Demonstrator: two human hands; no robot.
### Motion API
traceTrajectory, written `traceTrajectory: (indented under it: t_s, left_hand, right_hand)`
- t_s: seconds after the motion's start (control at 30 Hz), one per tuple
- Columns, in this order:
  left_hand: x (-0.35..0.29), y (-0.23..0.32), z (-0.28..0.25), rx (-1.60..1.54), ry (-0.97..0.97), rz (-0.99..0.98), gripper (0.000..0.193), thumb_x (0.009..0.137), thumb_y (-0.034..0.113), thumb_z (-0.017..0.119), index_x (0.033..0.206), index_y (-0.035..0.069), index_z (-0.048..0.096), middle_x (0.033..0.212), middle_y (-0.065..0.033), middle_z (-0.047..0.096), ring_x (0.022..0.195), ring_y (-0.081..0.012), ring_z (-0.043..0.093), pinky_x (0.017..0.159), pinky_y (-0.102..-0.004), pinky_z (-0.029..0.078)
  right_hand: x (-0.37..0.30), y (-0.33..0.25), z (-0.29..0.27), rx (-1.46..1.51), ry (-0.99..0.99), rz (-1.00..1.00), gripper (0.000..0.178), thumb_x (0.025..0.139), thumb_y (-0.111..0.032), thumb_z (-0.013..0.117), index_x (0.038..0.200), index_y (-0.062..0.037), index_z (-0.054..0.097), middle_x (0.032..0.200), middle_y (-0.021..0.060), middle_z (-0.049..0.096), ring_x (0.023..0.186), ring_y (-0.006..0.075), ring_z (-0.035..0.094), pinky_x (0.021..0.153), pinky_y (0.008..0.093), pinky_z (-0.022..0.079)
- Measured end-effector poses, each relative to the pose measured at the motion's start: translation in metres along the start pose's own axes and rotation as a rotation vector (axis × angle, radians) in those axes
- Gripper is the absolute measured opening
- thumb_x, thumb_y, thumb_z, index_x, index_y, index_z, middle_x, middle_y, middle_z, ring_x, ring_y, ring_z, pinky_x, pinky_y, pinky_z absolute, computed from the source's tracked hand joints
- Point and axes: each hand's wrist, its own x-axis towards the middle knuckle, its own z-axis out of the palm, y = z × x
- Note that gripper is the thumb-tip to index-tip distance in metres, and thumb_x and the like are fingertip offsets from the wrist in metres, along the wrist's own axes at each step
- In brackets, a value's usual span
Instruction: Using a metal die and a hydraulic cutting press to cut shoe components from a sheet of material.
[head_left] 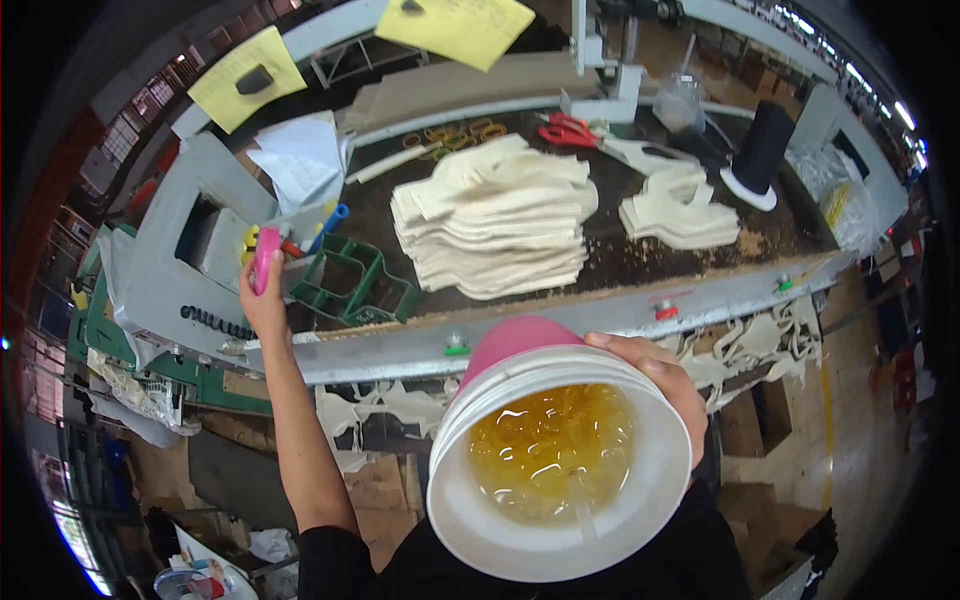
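Observation:
My right hand (655, 375) is wrapped round a large pink cup (522, 335) with a white inside, held close and tipped toward me. Amber liquid with what look like ice pieces (550, 440) lies in it, and a pale streak like a straw runs up its inner wall. Off to the left, my left hand (264, 290) pinches a pink lid (266, 258), seen nearly edge-on, above the grey machine housing. Beside that hand are a green divided rack (352, 280) and a blue-handled tool (329, 226).
A tall stack of cream fabric pieces (490, 225) and a smaller stack (680, 210) lie on the dark worktable. Red-handled scissors (572, 131), a black thread cone (764, 145) and a plastic drink cup (680, 100) stand farther back. Fabric offcuts (755, 350) hang below the front edge.

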Motion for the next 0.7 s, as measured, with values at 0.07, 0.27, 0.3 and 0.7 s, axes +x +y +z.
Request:
traceTrajectory:
  t_s: [0.07,0.27,0.3,0.7]
  left_hand:
    - [-0.001,-0.003,-0.006,0.025,-0.012,-0.008,0.065,0.091,0.039,0.086,0.139,0.000,0.063,0.129,-0.0131,0.067,0.117,-0.0198,0.062,0.105,-0.0317,0.045]
    - [0.004,-0.007,-0.011,-0.011,-0.025,-0.062,0.069,0.089,0.040,0.088,0.137,-0.001,0.062,0.128,-0.0139,0.068,0.115,-0.0200,0.063,0.103,-0.0317,0.047]
    - [0.006,-0.007,-0.012,0.004,-0.019,-0.066,0.069,0.089,0.040,0.088,0.137,-0.001,0.062,0.128,-0.0139,0.068,0.115,-0.0200,0.063,0.103,-0.0317,0.047]
    - [-0.005,0.007,-0.006,0.008,0.011,-0.042,0.072,0.087,0.041,0.089,0.137,-0.003,0.063,0.127,-0.0140,0.066,0.113,-0.0204,0.062,0.100,-0.0312,0.047]
  right_hand:
    - [0.001,0.001,-0.008,0.000,-0.001,-0.060,0.058,0.088,-0.016,0.085,0.129,0.0105,0.054,0.117,0.0388,0.071,0.099,0.0411,0.074,0.080,0.0456,0.059]
    - [0.001,-0.015,-0.003,-0.092,0.024,-0.084,0.030,0.102,-0.021,0.065,0.124,-0.0031,0.054,0.114,0.0333,0.074,0.102,0.0417,0.074,0.083,0.0472,0.060]
    - [0.002,-0.017,-0.001,-0.078,0.020,-0.075,0.030,0.102,-0.021,0.065,0.124,-0.0031,0.054,0.114,0.0333,0.074,0.102,0.0417,0.074,0.083,0.0472,0.060]
    - [-0.034,-0.024,0.003,-0.178,0.120,-0.057,0.046,0.108,-0.035,0.052,0.147,-0.0145,0.041,0.115,0.0265,0.072,0.099,0.0350,0.069,0.080,0.0458,0.054]
